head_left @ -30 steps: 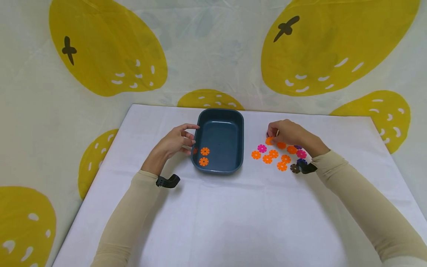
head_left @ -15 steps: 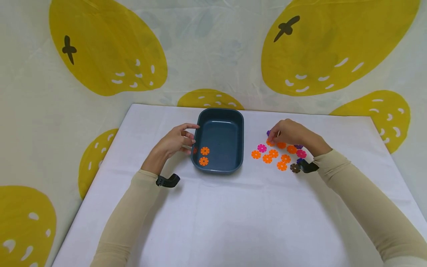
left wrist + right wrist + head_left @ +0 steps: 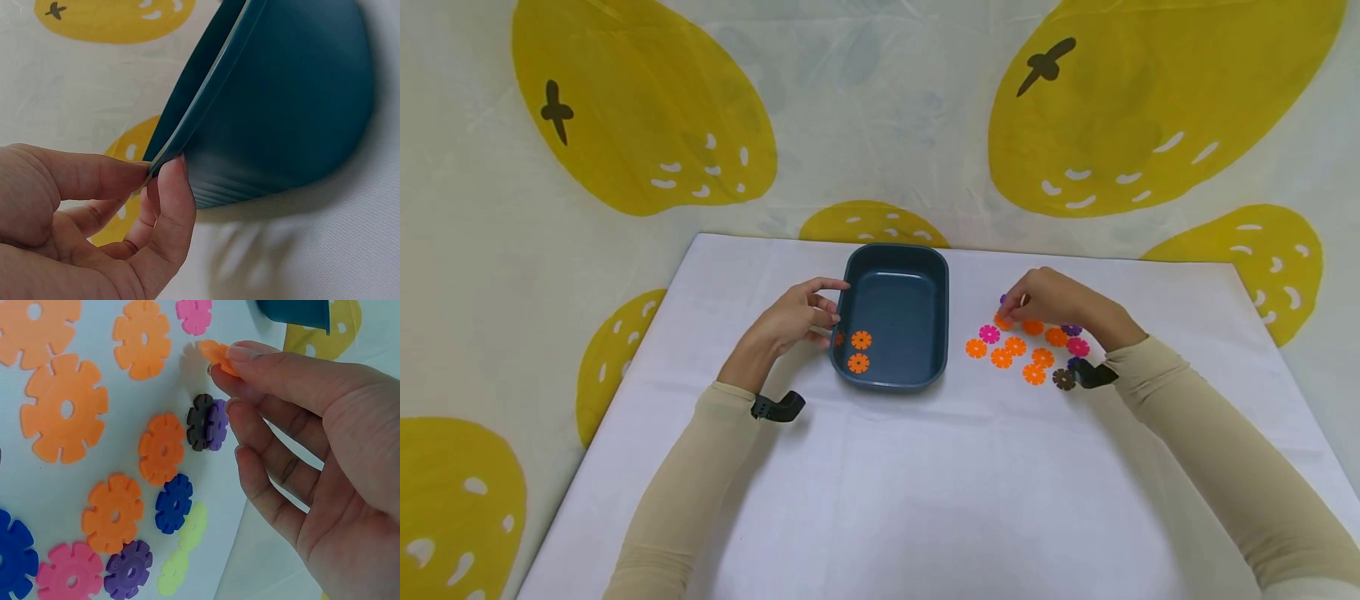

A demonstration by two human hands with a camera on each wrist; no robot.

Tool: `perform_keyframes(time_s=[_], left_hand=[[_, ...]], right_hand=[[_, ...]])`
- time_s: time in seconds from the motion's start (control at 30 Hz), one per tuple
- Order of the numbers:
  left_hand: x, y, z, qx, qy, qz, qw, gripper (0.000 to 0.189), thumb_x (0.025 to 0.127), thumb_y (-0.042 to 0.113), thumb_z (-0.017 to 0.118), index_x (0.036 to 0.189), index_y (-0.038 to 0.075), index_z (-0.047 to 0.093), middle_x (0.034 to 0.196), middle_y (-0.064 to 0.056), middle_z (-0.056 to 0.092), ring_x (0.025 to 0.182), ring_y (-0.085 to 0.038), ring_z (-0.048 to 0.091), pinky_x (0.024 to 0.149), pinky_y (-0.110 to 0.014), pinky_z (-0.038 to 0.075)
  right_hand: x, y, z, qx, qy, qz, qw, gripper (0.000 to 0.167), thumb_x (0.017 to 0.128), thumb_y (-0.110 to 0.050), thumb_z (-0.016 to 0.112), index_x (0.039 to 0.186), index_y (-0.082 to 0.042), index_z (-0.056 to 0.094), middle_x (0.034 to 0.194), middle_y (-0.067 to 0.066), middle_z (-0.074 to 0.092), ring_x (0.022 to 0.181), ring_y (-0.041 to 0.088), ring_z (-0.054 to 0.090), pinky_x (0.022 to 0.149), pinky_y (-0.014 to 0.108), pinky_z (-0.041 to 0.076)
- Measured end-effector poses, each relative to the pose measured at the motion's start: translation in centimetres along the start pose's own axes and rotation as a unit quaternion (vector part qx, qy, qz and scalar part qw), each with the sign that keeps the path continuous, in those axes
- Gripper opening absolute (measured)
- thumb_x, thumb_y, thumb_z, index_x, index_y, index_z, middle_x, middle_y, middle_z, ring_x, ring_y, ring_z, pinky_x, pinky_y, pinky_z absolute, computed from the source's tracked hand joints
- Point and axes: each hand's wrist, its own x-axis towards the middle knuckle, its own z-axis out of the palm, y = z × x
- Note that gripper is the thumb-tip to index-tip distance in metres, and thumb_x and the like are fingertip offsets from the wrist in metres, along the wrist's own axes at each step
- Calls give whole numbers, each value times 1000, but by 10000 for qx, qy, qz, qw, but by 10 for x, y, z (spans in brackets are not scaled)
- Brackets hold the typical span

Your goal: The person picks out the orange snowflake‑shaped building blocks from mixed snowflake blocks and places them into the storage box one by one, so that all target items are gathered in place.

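My left hand (image 3: 796, 317) pinches the left rim of a dark blue-green rectangular tub (image 3: 898, 333) between thumb and finger, as the left wrist view shows. Inside the tub, two orange notched discs (image 3: 861, 340) lie near its left front corner. To the right of the tub, my right hand (image 3: 1047, 298) pinches an orange notched disc (image 3: 215, 355) between thumb and index finger. In the right wrist view this disc is tilted and held just above the cloth; the fingers cover part of it. The other fingers are loosely bent.
Several notched discs lie flat around my right hand: orange (image 3: 65, 409), pink (image 3: 989, 334), purple (image 3: 128, 570), blue (image 3: 174, 503), pale yellow-green (image 3: 192, 525) and dark brown (image 3: 1063, 379). A white cloth (image 3: 880, 483) covers the table. A patterned curtain (image 3: 880, 108) hangs behind.
The orange disc in my right fingers has shifted slightly, with the right hand staying over the same spot. My left hand and the tub have not visibly moved.
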Motion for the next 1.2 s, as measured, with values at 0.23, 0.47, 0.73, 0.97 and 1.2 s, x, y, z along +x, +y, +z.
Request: perform_keyframes(time_s=[0.23,0.47,0.73,0.97,1.2], left_hand=[[0,-1,0,-19,-1,21,10000,56,95,-4,60,143,24,53,110,-11,50,99,-28,57,67,-35,59],[1,-2,0,-43,-2,40,10000,56,95,-4,60,144,23,53,109,-11,50,99,-28,57,66,-34,59],[1,-2,-1,-48,3,45,10000,56,96,-4,60,144,23,53,109,-11,50,98,-28,57,66,-34,59],[0,-2,0,-42,9,47,10000,56,96,-4,60,144,23,53,109,-11,50,99,-28,57,65,-34,59],[0,0,1,-25,0,30,10000,56,95,-5,60,143,24,53,110,-11,50,99,-28,57,67,-36,59]], right_hand=[[2,-2,-2,181,-44,34,9998,18,93,-13,74,109,-15,80,104,3,75,92,22,66,77,31,58],[1,-6,-5,408,-54,49,9991,19,93,-13,74,112,-15,80,105,4,76,86,28,67,75,39,59],[-2,-17,-11,512,-39,-219,9984,20,94,-12,72,114,-13,79,102,5,76,86,33,67,72,42,59],[-1,-23,-16,446,21,-396,9982,20,94,-17,74,113,-16,80,101,5,76,84,31,67,67,38,58],[-1,-33,-21,456,114,-484,9977,18,93,-15,75,110,-16,81,102,2,77,88,31,69,73,42,59]])
